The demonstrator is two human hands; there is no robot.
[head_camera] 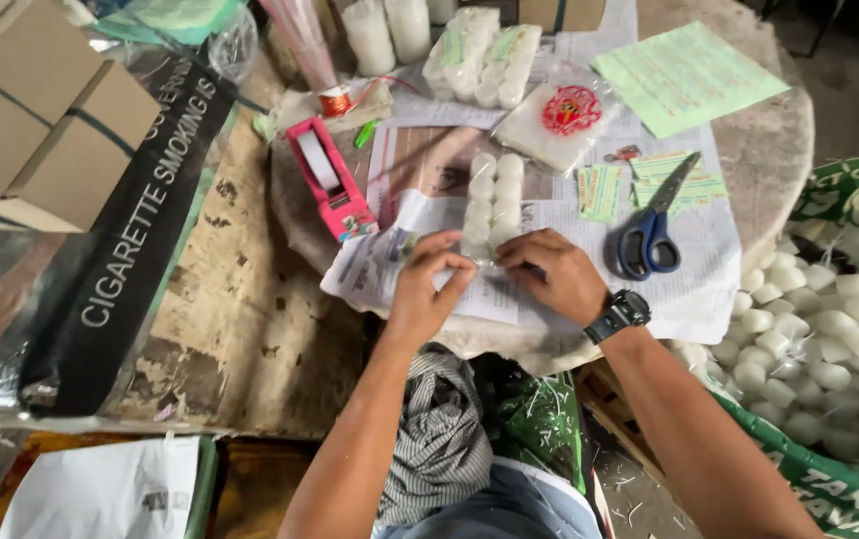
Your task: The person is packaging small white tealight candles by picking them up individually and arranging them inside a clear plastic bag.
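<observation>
A clear plastic packet of small white round candles lies on newspaper on the round stone table. My left hand and my right hand both pinch the packet's near end, fingertips close together. A black watch sits on my right wrist. Blue-handled scissors lie just right of my right hand. A pink tape dispenser stands to the left of the packet.
More filled candle packets and a packet with a red label lie at the back. A green sheet of paper is at the far right. A sack of loose white candles sits right. Cardboard boxes stand left.
</observation>
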